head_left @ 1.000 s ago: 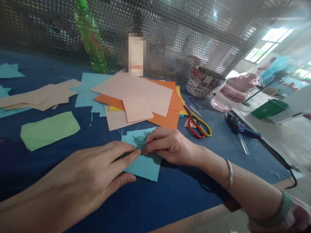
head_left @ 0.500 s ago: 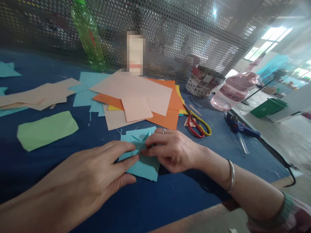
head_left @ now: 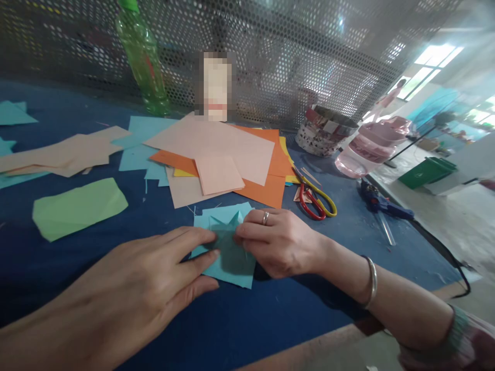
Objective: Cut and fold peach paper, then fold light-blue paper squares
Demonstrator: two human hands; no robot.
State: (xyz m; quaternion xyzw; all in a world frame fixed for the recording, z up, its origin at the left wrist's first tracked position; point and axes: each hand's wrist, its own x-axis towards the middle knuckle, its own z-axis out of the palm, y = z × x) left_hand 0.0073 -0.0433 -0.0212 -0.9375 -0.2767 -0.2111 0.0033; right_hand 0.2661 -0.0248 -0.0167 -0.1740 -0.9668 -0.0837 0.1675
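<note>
Light-blue paper (head_left: 230,265) lies on the dark blue tabletop in front of me, with a folded piece raised into small pointed flaps (head_left: 228,220) near its top edge. My left hand (head_left: 154,273) rests its outstretched fingertips on the left side of the paper, holding it down. At the right side, my right hand (head_left: 280,242) has its thumb and fingers pinched together at the paper's fold. What lies exactly under the right fingertips is hidden. Just beyond is a stack of pink paper (head_left: 220,175) over orange sheets (head_left: 266,193).
Red-and-yellow-handled scissors (head_left: 315,198) lie right of the stack, and a blue glue gun (head_left: 382,203) further right. Behind stand a patterned round pot (head_left: 327,131), a pink bottle (head_left: 375,144) and a green bottle (head_left: 145,67). Green paper (head_left: 79,208) lies at left.
My right hand has shifted slightly to the right, its fingers drawn closer together, showing more of the blue paper's middle. The left hand stays almost in place.
</note>
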